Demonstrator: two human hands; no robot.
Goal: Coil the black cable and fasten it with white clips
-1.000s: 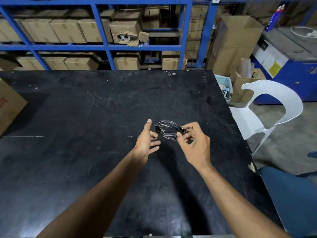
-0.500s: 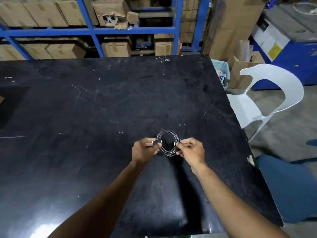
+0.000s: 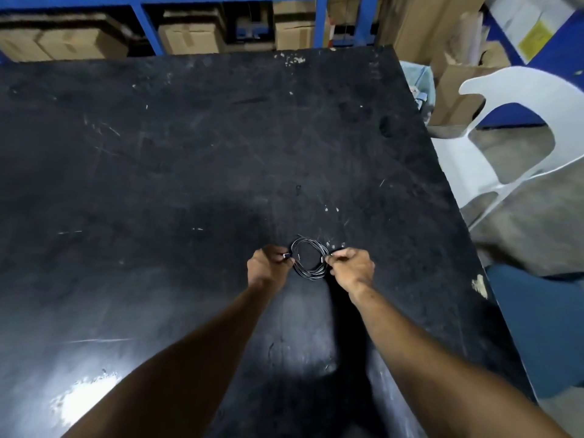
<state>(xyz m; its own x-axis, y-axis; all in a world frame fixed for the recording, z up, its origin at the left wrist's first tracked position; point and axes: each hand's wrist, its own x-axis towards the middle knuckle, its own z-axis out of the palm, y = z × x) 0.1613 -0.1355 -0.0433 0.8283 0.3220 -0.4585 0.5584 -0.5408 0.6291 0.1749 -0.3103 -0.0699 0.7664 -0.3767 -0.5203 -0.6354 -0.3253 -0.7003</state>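
We see both bare forearms reaching forward from the bottom edge and converging over the near-right part of the black table (image 3: 189, 159). The left hand (image 3: 264, 269) is curled, knuckles up, wrist roughly in line with the forearm; its fingertips are pressed together, pinching the left side of the coiled black cable (image 3: 310, 273), where a small white clip (image 3: 286, 256) shows at the fingers. The right hand (image 3: 351, 267) mirrors it, fingers bunched and pinching the right side of the coil, with another pale clip (image 3: 322, 258) just beside its fingertips. The cable forms a small round bundle of several loops held between the two hands; we cannot tell whether it touches the tabletop. A white plastic chair (image 3: 524, 128) stands off the table's right edge, and blue shelving (image 3: 320, 23) with cardboard boxes (image 3: 186, 39) runs behind the far edge.
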